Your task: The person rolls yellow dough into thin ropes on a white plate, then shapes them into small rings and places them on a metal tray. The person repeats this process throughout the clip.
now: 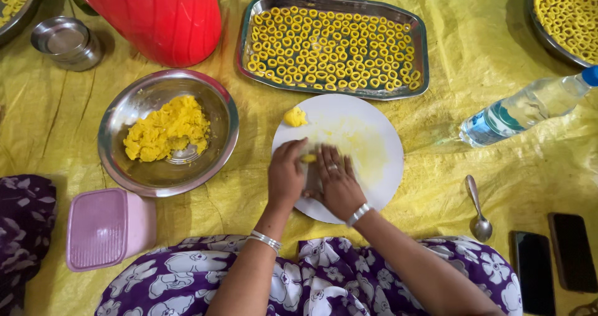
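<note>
A round white board (pixel 367 135) lies on the yellow sheet in front of me. My left hand (pixel 285 174) and my right hand (pixel 337 182) rest on its near left part, side by side. Between their fingertips shows a small piece of yellow dough (pixel 309 158), pressed against the board. A second lump of yellow dough (pixel 295 117) sits at the board's far left edge. A steel bowl (pixel 215 104) left of the board holds a heap of the same dough (pixel 166 129). Beyond the board a rectangular steel tray (pixel 425 54) is filled with several small yellow dough rings (pixel 330 42).
A red bucket (pixel 162 17) and a small steel cup (pixel 65 42) stand at the far left. A pink lidded box (pixel 106 229) is near left. At right lie a water bottle (pixel 529 107), a spoon (pixel 479 210) and two dark phones (pixel 551 260). More ring-filled trays (pixel 567 10) sit at the corners.
</note>
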